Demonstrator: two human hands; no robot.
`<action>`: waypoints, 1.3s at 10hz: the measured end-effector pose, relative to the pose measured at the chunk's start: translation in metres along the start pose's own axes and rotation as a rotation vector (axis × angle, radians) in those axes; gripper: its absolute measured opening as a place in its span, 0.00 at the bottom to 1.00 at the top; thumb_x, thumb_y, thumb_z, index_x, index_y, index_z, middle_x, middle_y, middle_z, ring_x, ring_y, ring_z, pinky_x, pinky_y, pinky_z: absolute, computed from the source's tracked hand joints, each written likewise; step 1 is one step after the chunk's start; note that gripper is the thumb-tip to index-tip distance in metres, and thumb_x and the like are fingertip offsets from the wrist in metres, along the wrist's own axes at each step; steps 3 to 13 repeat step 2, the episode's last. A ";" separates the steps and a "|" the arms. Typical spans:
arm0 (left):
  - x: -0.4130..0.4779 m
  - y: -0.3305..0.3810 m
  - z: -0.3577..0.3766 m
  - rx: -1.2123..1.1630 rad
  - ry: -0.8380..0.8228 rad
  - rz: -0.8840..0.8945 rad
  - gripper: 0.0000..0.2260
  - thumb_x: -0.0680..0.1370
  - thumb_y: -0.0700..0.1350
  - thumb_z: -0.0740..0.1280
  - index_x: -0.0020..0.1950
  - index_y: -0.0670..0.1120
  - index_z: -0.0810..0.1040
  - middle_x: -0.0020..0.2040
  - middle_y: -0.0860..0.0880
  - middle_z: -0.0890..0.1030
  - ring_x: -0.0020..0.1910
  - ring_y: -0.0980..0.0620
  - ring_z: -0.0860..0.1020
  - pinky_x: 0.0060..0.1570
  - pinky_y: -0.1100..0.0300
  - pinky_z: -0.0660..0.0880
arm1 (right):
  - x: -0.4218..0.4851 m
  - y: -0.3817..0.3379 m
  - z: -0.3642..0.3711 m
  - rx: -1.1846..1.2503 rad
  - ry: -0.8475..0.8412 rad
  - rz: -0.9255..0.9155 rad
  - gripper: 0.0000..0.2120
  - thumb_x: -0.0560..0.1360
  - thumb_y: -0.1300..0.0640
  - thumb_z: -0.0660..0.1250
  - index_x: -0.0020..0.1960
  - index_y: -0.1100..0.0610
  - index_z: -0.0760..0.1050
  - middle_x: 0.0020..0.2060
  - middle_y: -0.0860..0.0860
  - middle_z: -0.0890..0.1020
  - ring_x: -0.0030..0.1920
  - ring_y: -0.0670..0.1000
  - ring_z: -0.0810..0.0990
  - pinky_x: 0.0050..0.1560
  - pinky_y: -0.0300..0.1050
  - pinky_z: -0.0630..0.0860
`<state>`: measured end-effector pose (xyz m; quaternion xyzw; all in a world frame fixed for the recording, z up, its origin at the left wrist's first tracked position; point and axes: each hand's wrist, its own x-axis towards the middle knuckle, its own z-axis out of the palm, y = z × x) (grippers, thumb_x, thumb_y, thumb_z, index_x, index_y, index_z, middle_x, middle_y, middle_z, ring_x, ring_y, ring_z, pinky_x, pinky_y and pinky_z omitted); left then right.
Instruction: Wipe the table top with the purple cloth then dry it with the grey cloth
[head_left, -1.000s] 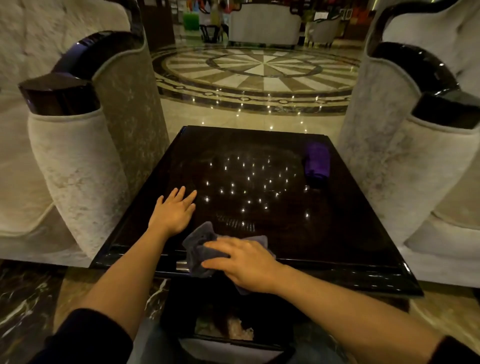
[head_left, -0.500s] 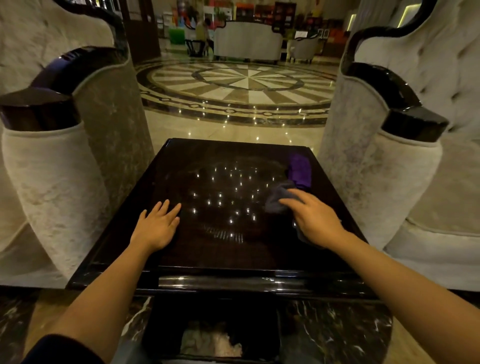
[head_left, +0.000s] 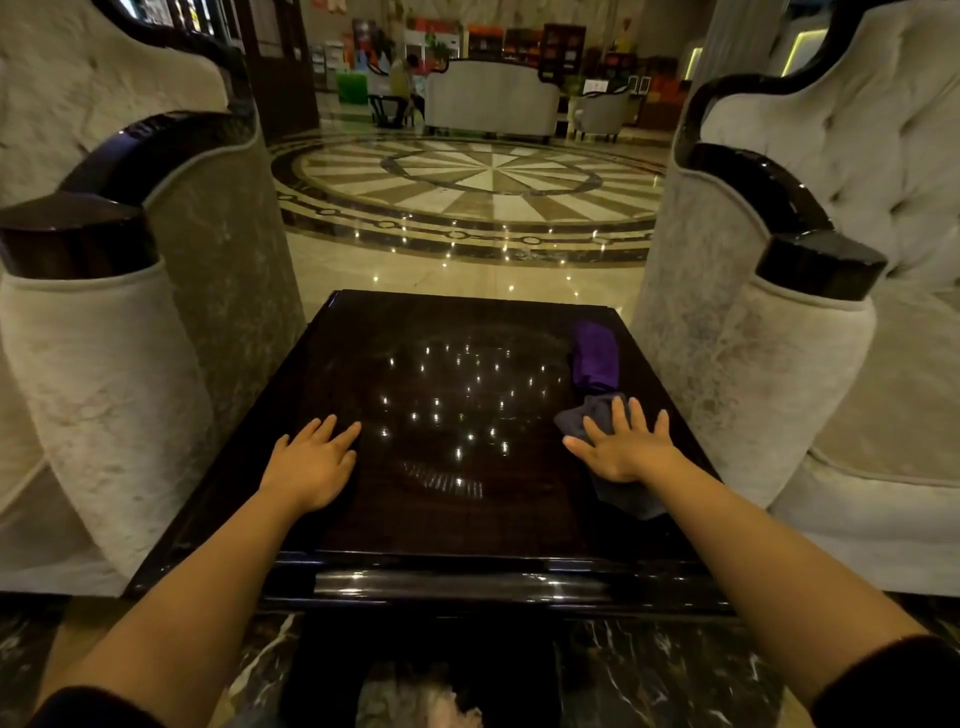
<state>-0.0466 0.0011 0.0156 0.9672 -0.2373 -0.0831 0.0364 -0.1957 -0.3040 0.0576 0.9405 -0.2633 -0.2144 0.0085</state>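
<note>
A glossy dark table top (head_left: 441, 493) fills the middle of the head view. My right hand (head_left: 626, 444) lies flat with fingers spread on the grey cloth (head_left: 623, 501), pressing it against the table near the right edge. The folded purple cloth (head_left: 596, 356) lies just beyond the grey cloth, at the far right of the table, and nothing touches it. My left hand (head_left: 311, 462) rests palm down on the left half of the table, holding nothing.
Two pale upholstered armchairs with dark glossy arm tops flank the table, one on the left (head_left: 104, 364) and one on the right (head_left: 810, 364). Polished patterned floor (head_left: 467, 182) lies beyond. A dark bin (head_left: 415, 691) sits below the table's near edge.
My right hand has swept the grey cloth from the near middle edge to the right side, close to the purple cloth. The left hand has stayed in place on the table.
</note>
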 end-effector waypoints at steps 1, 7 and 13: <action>0.006 0.000 -0.012 -0.049 -0.048 -0.018 0.21 0.80 0.50 0.51 0.73 0.53 0.56 0.76 0.45 0.54 0.74 0.45 0.53 0.71 0.46 0.57 | -0.003 -0.006 -0.009 0.021 0.137 -0.005 0.28 0.77 0.38 0.44 0.72 0.51 0.55 0.74 0.56 0.39 0.73 0.60 0.37 0.70 0.63 0.42; 0.012 0.006 -0.021 -0.043 -0.056 -0.029 0.20 0.80 0.52 0.50 0.72 0.51 0.60 0.75 0.43 0.59 0.72 0.43 0.58 0.69 0.46 0.61 | -0.003 -0.019 -0.009 0.109 0.304 -0.054 0.25 0.78 0.41 0.48 0.70 0.53 0.58 0.75 0.57 0.50 0.73 0.60 0.46 0.71 0.61 0.50; 0.012 0.006 -0.021 -0.043 -0.056 -0.029 0.20 0.80 0.52 0.50 0.72 0.51 0.60 0.75 0.43 0.59 0.72 0.43 0.58 0.69 0.46 0.61 | -0.003 -0.019 -0.009 0.109 0.304 -0.054 0.25 0.78 0.41 0.48 0.70 0.53 0.58 0.75 0.57 0.50 0.73 0.60 0.46 0.71 0.61 0.50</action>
